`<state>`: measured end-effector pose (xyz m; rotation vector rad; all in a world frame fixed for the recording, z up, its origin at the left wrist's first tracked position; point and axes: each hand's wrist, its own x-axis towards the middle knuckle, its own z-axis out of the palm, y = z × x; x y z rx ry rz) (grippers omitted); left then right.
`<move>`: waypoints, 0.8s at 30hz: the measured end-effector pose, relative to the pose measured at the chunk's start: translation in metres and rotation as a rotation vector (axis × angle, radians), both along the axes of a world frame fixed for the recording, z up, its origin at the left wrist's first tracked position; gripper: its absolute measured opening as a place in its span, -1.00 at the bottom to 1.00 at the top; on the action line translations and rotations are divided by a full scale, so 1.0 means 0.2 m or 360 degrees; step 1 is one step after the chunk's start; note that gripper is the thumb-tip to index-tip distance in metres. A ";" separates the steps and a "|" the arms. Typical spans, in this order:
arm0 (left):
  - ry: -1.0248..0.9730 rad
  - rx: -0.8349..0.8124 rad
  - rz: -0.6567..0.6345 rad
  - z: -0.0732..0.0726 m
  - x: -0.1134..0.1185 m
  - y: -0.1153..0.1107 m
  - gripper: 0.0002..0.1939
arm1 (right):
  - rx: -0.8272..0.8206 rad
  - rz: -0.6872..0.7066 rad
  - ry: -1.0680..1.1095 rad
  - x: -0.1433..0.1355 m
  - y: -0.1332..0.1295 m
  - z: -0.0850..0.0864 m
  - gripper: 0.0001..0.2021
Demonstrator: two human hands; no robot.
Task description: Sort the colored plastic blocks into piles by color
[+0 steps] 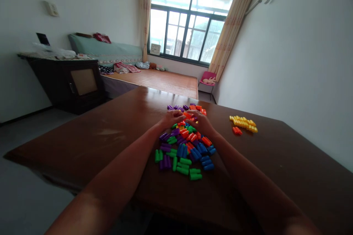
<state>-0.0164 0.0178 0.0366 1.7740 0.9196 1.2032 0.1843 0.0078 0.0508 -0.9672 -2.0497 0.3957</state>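
Note:
On the dark table a pile of small plastic building pieces spreads out in purple, green, blue, orange and yellow. At its far side my left hand [173,118] and my right hand [200,120] come together with fingers bent. Between the fingertips is an orange plastic piece [187,115], which both hands appear to grip; the fingers partly cover it. Loose orange pieces [191,137] and green pieces [184,166] lie below the hands. Purple pieces [165,162] are at the left of the pile, blue pieces [207,162] at the right.
Yellow pieces [242,123] lie joined in rows at the right of the table [110,136], with a small orange piece [236,130] beside them. Beyond the table stand a bed [165,80] and a pink chair [207,78]. A dark cabinet [60,80] is at the left.

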 end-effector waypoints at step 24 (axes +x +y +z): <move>0.0050 -0.0220 0.0311 -0.03 -0.14 0.03 -0.43 | -0.0258 -0.1515 0.0229 1.34 0.19 -0.33 -0.50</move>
